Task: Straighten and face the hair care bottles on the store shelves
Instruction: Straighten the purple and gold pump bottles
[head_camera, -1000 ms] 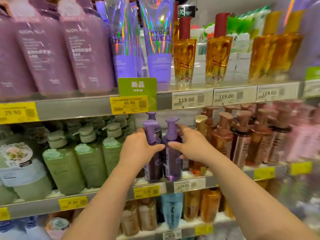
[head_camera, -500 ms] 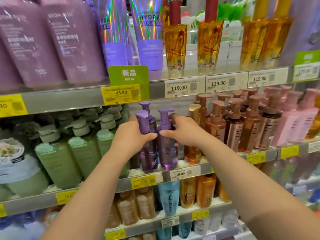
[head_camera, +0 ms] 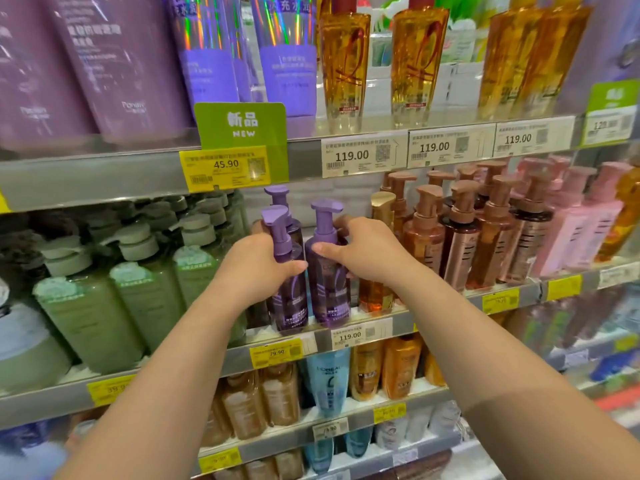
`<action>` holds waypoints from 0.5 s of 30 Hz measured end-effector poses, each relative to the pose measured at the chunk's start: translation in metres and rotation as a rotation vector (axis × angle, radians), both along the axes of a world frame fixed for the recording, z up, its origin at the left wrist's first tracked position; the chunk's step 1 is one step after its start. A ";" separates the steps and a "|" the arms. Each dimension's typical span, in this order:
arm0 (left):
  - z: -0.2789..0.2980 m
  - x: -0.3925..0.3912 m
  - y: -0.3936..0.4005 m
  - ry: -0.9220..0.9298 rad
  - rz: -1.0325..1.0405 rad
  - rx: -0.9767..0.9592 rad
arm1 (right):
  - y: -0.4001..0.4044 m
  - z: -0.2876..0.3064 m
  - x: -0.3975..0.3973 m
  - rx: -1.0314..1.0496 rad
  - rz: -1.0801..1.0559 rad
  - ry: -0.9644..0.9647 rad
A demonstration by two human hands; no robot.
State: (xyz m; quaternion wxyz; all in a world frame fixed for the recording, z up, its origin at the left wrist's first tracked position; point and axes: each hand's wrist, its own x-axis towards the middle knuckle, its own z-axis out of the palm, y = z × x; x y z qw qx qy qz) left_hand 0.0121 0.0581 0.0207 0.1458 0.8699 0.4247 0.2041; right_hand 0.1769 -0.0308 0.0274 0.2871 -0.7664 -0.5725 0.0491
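Both hands have stayed clamped — left hand (head_camera: 254, 268) grasping the front purple pump bottle (head_camera: 289, 271), right hand (head_camera: 367, 252) its neighbour (head_camera: 327, 271) — upright, side by side at the middle shelf edge (head_camera: 363, 336).

Bright even store light; rainbow glare on holographic tubes (head_camera: 221, 22) upper centre; frame edges blurred, wide-angle bending shelf lines.

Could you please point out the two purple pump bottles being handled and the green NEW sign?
Left purple pump bottle (head_camera: 290, 303): head view, lower label.
Right purple pump bottle (head_camera: 329, 299): head view, lower body.
Green NEW sign (head_camera: 242, 124): head view, middle of its face.
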 end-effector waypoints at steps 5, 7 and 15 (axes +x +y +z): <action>-0.001 0.001 0.005 0.006 -0.032 -0.010 | -0.001 -0.006 0.002 0.046 -0.070 -0.046; -0.003 0.001 0.006 -0.007 -0.043 -0.032 | 0.000 -0.005 0.003 0.041 -0.067 -0.071; -0.001 -0.011 0.006 -0.020 0.002 -0.006 | -0.002 0.002 0.000 -0.040 -0.019 -0.067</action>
